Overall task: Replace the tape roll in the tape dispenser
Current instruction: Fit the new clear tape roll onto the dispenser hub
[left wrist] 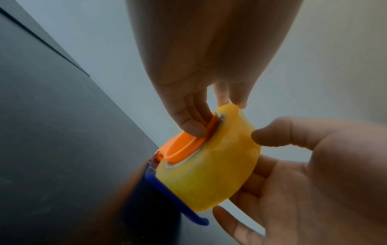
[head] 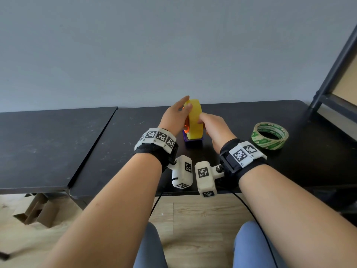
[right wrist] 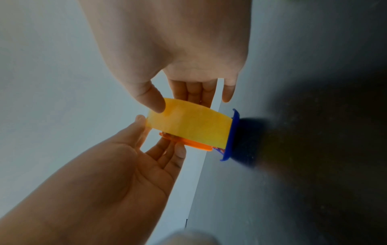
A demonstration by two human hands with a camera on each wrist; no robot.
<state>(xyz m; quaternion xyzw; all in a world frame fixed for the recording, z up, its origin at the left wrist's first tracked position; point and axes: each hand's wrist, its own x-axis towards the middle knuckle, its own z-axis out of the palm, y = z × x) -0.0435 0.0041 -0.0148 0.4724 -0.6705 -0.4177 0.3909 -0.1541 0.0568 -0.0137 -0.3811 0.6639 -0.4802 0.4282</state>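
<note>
A yellow tape roll (head: 194, 118) stands on edge on the blue dispenser base (head: 193, 140), near the middle of the black table. An orange hub (left wrist: 184, 147) shows at the roll's left side. My left hand (head: 183, 109) lies against that side, straight fingers (left wrist: 192, 127) touching the orange hub and the thumb at the roll's top. My right hand (head: 202, 120) grips the roll from the right, its thumb (right wrist: 151, 99) on the outer band and its fingers round the far side. The roll (right wrist: 190, 126) meets the blue base (right wrist: 232, 134) at its lower end.
A second tape roll (head: 269, 135) with green print lies flat on the table to the right of my right wrist. A dark metal frame (head: 332, 74) rises at the far right. A second black table (head: 48, 144) adjoins on the left. The wall is just behind.
</note>
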